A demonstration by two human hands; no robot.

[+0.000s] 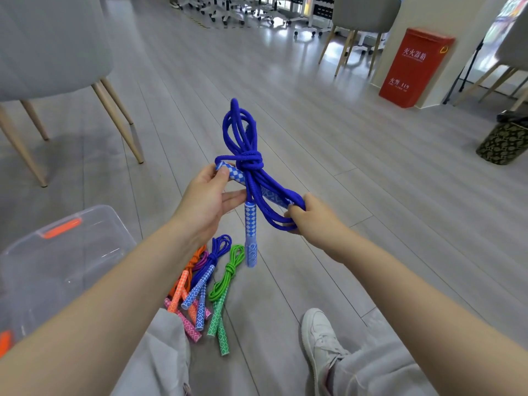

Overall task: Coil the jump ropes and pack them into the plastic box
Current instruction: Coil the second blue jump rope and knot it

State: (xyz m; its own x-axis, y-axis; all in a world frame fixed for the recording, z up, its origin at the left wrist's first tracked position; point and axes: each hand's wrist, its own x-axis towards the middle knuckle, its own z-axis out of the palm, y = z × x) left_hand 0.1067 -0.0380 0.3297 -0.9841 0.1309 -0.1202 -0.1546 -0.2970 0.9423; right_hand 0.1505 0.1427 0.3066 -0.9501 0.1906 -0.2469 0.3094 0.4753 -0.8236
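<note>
I hold a blue jump rope (248, 162) in the air, coiled and knotted at its middle. My left hand (210, 195) grips one blue-and-white handle near the knot. My right hand (307, 217) pinches the lower rope loops and the other end. A second handle (250, 235) hangs straight down between my hands. On the floor below lie several coiled ropes: a blue one (210, 270), a green one (224, 287), an orange one (185, 277) and a pink one (185, 321). The clear plastic box (57, 264) with orange latches stands at the left, partly behind my left arm.
A grey chair (51, 52) with wooden legs stands at the far left. A red fire-extinguisher box (414, 67) stands at the right, a patterned bin (504, 141) further right. My white shoe (320, 335) and grey trouser legs are at the bottom. Grey plank floor stretches ahead.
</note>
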